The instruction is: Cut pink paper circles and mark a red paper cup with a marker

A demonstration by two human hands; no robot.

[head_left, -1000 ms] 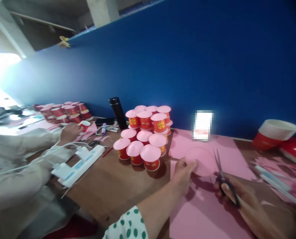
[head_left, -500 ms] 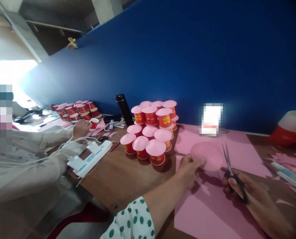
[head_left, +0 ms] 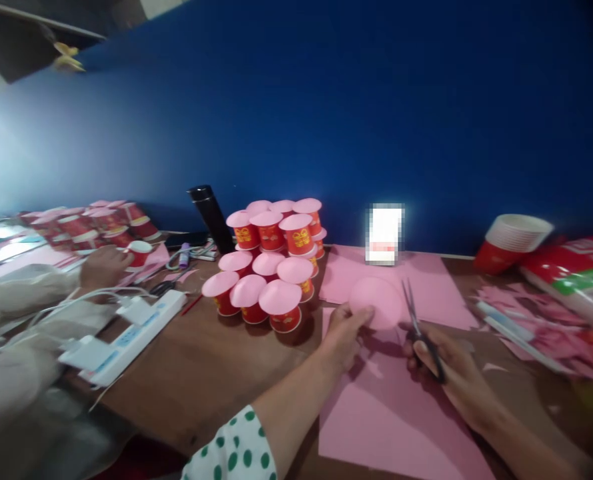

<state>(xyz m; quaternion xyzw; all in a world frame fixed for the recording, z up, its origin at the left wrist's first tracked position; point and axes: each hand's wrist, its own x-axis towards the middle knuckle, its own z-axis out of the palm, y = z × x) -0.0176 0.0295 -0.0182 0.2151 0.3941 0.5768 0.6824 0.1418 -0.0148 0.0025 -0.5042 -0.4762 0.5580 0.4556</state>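
Between thumb and fingers, my left hand pinches a round pink paper disc above the table. My right hand is closed around the black handles of a pair of scissors. The blades point upward, slightly apart, just right of the disc's edge. Beneath both hands lies a large pink paper sheet, with another pink sheet behind it. To the left stand several red paper cups in stacked rows, topped with pink paper discs.
A white power strip with cables lies at left, beside a co-worker's hand holding a cup. A black flask stands by the blue wall. At right are nested paper cups, pink scraps and a red-green plastic package.
The view has swung to the right, so everything sits farther left and the plastic package now shows. Both hands keep their hold on the disc and scissors.
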